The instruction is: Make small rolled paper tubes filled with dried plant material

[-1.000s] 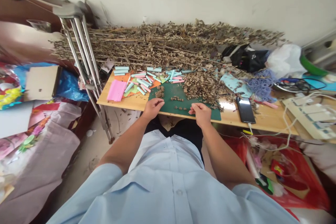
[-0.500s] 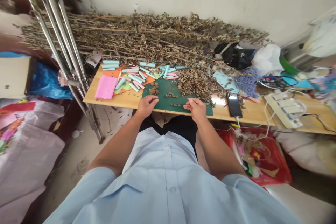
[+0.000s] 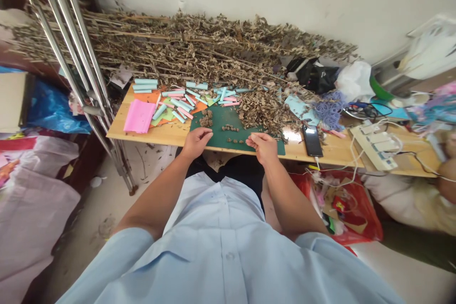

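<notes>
My left hand (image 3: 197, 143) is closed at the front left edge of a green mat (image 3: 221, 140), thumb against the fingers; whatever it may hold is too small to make out. At the mat's front right, my right hand (image 3: 262, 147) is pinched, and its fingertips hide anything between them. Between the hands lies a short row of small brown clumps (image 3: 235, 140), with a second row of clumps (image 3: 230, 128) behind it. A larger heap of brown clumps (image 3: 205, 118) sits beyond my left hand. Crumbled dry leaves (image 3: 261, 113) are piled on the mat's back right.
Bundles of dried stalks (image 3: 199, 42) lie along the wall. Pink and blue paper rolls (image 3: 181, 104) and a pink sheet (image 3: 139, 116) are on the left. To the right are a phone (image 3: 312, 141), purple yarn (image 3: 329, 108) and a power strip (image 3: 375, 145). Metal crutches (image 3: 76, 57) stand at left.
The whole view has shifted slightly, with things sitting a little further left. Both hands stay closed in nearly the same places over the mat.
</notes>
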`<state>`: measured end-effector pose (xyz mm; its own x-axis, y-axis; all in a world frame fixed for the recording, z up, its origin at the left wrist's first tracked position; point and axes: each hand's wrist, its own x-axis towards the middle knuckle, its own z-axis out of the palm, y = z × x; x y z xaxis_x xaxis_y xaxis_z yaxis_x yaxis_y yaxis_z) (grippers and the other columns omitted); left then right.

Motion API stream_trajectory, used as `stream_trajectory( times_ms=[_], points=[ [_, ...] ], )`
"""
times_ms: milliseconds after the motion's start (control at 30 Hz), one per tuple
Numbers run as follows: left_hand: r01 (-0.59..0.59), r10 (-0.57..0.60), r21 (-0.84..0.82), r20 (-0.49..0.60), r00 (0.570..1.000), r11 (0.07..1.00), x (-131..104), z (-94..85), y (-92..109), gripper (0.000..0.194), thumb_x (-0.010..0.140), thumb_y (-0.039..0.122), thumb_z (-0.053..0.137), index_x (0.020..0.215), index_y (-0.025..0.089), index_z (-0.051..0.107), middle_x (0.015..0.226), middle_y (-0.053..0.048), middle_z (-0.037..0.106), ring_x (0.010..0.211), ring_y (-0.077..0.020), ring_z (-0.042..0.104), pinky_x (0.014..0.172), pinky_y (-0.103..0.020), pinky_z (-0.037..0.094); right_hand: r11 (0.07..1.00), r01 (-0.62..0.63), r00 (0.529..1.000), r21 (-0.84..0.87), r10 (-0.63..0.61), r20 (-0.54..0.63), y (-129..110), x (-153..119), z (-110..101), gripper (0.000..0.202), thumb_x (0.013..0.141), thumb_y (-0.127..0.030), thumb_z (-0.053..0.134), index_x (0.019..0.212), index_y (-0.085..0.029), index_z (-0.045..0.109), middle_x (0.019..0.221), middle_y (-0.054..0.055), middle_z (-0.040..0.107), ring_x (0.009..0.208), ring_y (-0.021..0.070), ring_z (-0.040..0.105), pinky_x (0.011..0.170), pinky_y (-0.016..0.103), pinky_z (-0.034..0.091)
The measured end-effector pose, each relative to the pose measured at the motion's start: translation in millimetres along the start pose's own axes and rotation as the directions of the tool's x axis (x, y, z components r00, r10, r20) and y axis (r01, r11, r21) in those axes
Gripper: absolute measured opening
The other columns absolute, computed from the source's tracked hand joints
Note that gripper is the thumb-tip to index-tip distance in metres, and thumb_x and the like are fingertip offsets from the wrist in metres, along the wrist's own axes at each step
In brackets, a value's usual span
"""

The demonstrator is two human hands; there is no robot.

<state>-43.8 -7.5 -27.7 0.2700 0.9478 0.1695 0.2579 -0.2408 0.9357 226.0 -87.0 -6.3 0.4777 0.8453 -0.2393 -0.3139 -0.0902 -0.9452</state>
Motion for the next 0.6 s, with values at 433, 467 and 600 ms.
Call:
stream_trajectory(
  times_ms=[433,467,600],
  points=[
    [-0.056,0.055,0.077,0.017,0.998,0.995,0.0,-0.5,5.2,0.025,0.091,0.040,0.066,0.100,0.019,0.076,0.091,-0.005,0.075,0.084,-0.0183,0.069,0.081,-0.032,0.055,0.971,0.122,0.988,-0.204,-0.098,0.122,-9.1,8.8,22.7,0.034,0.070,-0.045,0.086,0.086,-0.018,0.075,0.072,0.002,0.075,0.063,0.0175,0.074,0.065,0.031,0.064],
    [-0.060,0.059,0.080,0.018,0.998,0.995,0.2,-0.5,5.5,0.025,0.091,0.039,0.066,0.100,0.019,0.076,0.092,-0.005,0.076,0.085,-0.0184,0.069,0.082,-0.032,0.055,0.957,0.149,0.984,-0.248,-0.118,0.136,-10.3,13.0,24.8,0.032,0.071,-0.044,0.085,0.088,-0.017,0.076,0.072,0.003,0.075,0.066,0.0180,0.074,0.066,0.031,0.064],
    [-0.053,0.051,0.071,0.021,0.998,0.996,0.1,0.1,5.5,0.025,0.091,0.040,0.065,0.100,0.019,0.076,0.090,-0.005,0.075,0.083,-0.0182,0.068,0.081,-0.032,0.055,0.884,0.224,0.967,-0.410,-0.149,0.207,-16.8,32.3,35.4,0.026,0.077,-0.040,0.078,0.090,-0.017,0.079,0.071,0.002,0.075,0.069,0.0183,0.075,0.067,0.030,0.063]
  ],
)
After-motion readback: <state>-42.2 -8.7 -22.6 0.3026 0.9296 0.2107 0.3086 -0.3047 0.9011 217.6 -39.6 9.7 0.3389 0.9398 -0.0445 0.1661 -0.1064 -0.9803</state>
